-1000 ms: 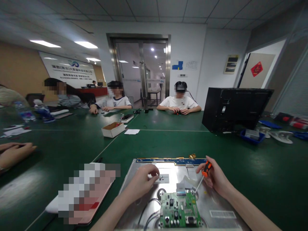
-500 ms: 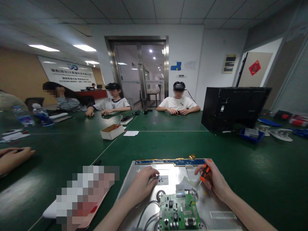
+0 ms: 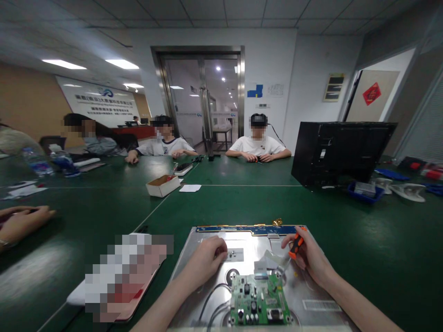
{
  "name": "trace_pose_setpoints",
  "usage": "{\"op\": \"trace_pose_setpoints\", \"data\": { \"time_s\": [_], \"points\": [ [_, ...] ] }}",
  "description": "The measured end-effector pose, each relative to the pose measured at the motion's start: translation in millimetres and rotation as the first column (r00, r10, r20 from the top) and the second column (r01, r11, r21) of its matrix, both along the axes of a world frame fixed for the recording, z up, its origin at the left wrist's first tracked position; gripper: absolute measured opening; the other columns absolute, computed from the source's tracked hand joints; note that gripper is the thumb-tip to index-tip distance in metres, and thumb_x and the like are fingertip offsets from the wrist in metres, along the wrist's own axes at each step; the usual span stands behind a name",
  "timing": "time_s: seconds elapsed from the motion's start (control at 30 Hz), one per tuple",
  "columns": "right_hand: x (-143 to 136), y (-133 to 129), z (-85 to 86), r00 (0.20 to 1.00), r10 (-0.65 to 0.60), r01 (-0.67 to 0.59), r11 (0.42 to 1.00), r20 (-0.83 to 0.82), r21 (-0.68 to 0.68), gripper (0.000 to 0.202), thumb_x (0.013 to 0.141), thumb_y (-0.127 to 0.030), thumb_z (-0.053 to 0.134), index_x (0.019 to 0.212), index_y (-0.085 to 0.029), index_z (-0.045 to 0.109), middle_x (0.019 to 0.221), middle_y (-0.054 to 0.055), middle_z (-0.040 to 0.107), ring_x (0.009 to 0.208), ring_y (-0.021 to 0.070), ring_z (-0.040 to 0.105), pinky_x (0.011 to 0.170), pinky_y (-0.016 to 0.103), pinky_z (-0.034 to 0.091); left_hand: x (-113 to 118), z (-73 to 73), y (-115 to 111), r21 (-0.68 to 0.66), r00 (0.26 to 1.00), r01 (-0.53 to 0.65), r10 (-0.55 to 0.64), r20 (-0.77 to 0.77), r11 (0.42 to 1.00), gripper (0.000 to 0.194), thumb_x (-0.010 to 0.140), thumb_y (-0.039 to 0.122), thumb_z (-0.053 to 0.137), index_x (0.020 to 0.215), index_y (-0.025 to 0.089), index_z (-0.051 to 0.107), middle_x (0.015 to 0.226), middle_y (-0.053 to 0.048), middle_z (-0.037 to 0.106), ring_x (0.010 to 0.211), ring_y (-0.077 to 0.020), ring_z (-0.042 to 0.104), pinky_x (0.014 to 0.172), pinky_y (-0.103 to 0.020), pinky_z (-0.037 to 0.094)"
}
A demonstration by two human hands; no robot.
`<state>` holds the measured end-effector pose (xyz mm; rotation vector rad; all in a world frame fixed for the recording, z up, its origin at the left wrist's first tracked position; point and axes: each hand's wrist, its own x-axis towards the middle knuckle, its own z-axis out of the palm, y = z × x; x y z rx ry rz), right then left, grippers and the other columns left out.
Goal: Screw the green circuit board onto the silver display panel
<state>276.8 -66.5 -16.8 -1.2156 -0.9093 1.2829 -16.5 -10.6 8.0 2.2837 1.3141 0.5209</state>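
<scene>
My right hand (image 3: 308, 253) is wrapped round an orange and black screwdriver (image 3: 296, 243), its shaft pointing down toward the top right corner of a green circuit board (image 3: 260, 299). The board lies on a silver metal panel (image 3: 318, 295), with a blue strip board (image 3: 256, 230) along the far edge. My left hand (image 3: 211, 254) rests over the panel's left part with curled fingers; what they hold, if anything, is hidden. Small screws (image 3: 234, 254) lie just right of its fingertips. Black cables (image 3: 207, 302) run to the board's left side.
A phone-like pink item (image 3: 148, 276) lies left of the panel. Farther off are an open white box (image 3: 163, 186), a black monitor (image 3: 342, 152) and a blue tray (image 3: 365, 192). Another person's hands (image 3: 29, 223) are at the left; other people sit across the table.
The view has shifted slightly. The left hand's fingers have curled in more, and the seated person at the back left has moved a hand. The right hand still holds the screwdriver.
</scene>
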Motion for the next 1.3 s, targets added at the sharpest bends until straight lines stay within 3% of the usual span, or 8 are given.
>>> {"op": "trace_pose_setpoints", "data": {
  "time_s": [0.17, 0.43, 0.63, 0.83, 1.0, 1.17, 1.3],
  "points": [
    [0.9, -0.1, 0.3, 1.0, -0.009, 0.009, 1.0, -0.015, 0.0, 0.067, 0.077, -0.08, 0.052, 0.065, -0.016, 0.067, 0.037, -0.008, 0.034, 0.031, 0.0048, 0.024, 0.039, 0.023, 0.011, 1.9, 7.9, -6.9, -0.088, 0.997, 0.051, -0.045, 0.064, 0.995, 0.005, 0.081, 0.018, 0.061, 0.076, 0.018, 0.065, 0.077, -0.001, 0.064, 0.073, -0.0194, 0.057, 0.067, -0.028, 0.041],
    [1.0, -0.3, 2.9, 0.997, -0.019, 0.019, 1.0, -0.069, -0.009, 0.064, 0.072, -0.079, 0.059, 0.065, -0.015, 0.069, 0.039, -0.008, 0.038, 0.031, 0.0035, 0.024, 0.036, 0.02, 0.014, 2.9, 9.6, -12.6, -0.282, 0.977, 0.186, -0.147, 0.155, 0.941, 0.003, 0.073, 0.02, 0.068, 0.073, 0.017, 0.068, 0.068, 0.003, 0.061, 0.063, -0.0144, 0.055, 0.059, -0.022, 0.04],
    [-0.3, -2.7, 13.0, 0.987, -0.072, 0.069, 0.997, -0.143, -0.026, 0.064, 0.065, -0.078, 0.069, 0.063, -0.015, 0.069, 0.034, -0.009, 0.034, 0.03, 0.0026, 0.024, 0.034, 0.017, 0.016, 4.0, 10.0, -15.2, -0.334, 0.971, 0.208, -0.154, 0.182, 0.919, 0.002, 0.07, 0.018, 0.07, 0.072, 0.017, 0.069, 0.067, 0.003, 0.061, 0.063, -0.0141, 0.055, 0.059, -0.022, 0.04],
    [-6.2, -4.8, 29.1, 0.96, -0.152, 0.152, 0.988, -0.237, -0.018, 0.057, 0.058, -0.07, 0.081, 0.067, -0.016, 0.066, 0.039, -0.007, 0.043, 0.031, 0.0035, 0.032, 0.033, 0.016, 0.021, 5.1, 8.9, -16.8, -0.341, 0.97, 0.212, -0.153, 0.191, 0.916, 0.002, 0.07, 0.018, 0.071, 0.072, 0.017, 0.071, 0.067, 0.003, 0.061, 0.063, -0.0139, 0.054, 0.058, -0.022, 0.038],
    [-22.5, -5.1, 44.4, 0.931, -0.168, 0.178, 0.984, -0.323, 0.002, 0.051, 0.059, -0.061, 0.086, 0.078, -0.019, 0.064, 0.052, -0.005, 0.055, 0.04, 0.0063, 0.043, 0.035, 0.015, 0.026, 4.8, 8.6, -15.5, -0.324, 0.965, 0.227, -0.169, 0.198, 0.918, 0.004, 0.069, 0.014, 0.069, 0.071, 0.017, 0.072, 0.066, 0.004, 0.06, 0.063, -0.0134, 0.051, 0.059, -0.022, 0.037],
    [-52.6, 3.9, 59.2, 0.926, -0.162, 0.194, 0.979, -0.342, 0.062, 0.056, 0.045, -0.041, 0.096, 0.086, -0.02, 0.066, 0.054, -0.008, 0.053, 0.045, 0.007, 0.042, 0.037, 0.017, 0.029, 3.0, 8.8, -13.0, -0.32, 0.961, 0.247, -0.189, 0.201, 0.915, 0.005, 0.069, 0.015, 0.07, 0.073, 0.017, 0.074, 0.067, 0.003, 0.06, 0.065, -0.0139, 0.051, 0.06, -0.023, 0.037],
    [-73.8, 10.7, 56.5, 0.933, -0.15, 0.187, 0.979, -0.328, 0.084, 0.056, 0.047, -0.047, 0.095, 0.085, -0.018, 0.065, 0.067, -0.003, 0.062, 0.051, 0.0077, 0.047, 0.037, 0.017, 0.032, 1.9, 10.6, -12.1, -0.322, 0.958, 0.264, -0.209, 0.197, 0.909, 0.01, 0.073, 0.016, 0.067, 0.078, 0.018, 0.076, 0.072, 0.001, 0.065, 0.068, -0.0148, 0.054, 0.063, -0.023, 0.039]
  ]
}}
